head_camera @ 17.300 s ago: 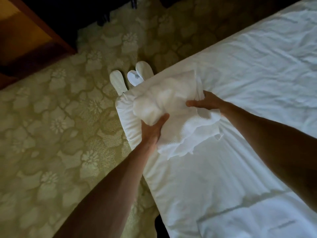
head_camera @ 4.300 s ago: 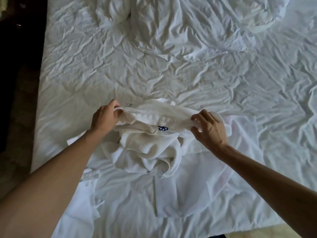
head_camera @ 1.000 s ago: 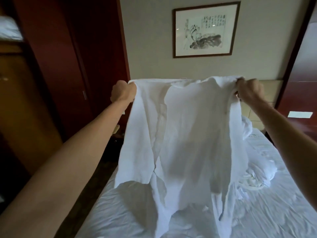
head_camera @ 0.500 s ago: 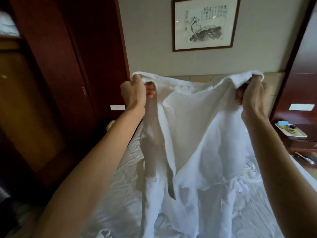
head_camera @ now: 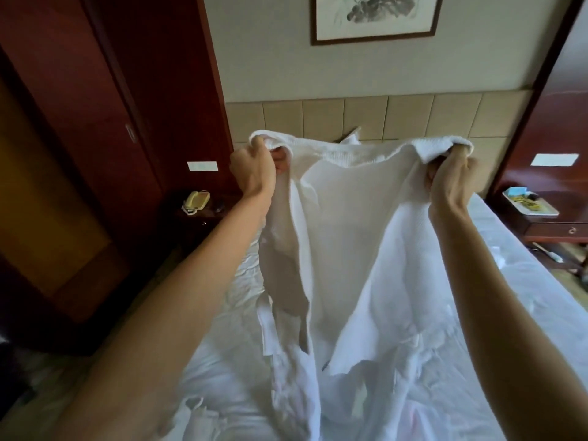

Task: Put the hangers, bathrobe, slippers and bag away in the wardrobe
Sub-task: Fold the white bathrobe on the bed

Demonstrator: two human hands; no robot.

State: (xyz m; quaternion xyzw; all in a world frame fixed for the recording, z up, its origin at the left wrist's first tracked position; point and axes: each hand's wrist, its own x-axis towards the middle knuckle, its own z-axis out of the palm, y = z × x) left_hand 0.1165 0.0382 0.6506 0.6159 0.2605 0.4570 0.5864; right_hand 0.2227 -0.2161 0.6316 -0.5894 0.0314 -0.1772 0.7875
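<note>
Bathrobe [head_camera: 346,224] held up over bed [head_camera: 521,281], spread between both hands. Left hand [head_camera: 253,173] fisted, grip curled round left shoulder edge; right hand [head_camera: 450,179] same on right shoulder edge. Collar sags between them. Hem trails onto bed, belt hanging at left. Dark wardrobe [head_camera: 79,173] close on left, narrow floor gap beside bed. Phone [head_camera: 195,201] on nightstand by left hand. Tray [head_camera: 529,203] on right nightstand, well apart. Headboard [head_camera: 366,117] behind robe, picture [head_camera: 375,17] above.
</note>
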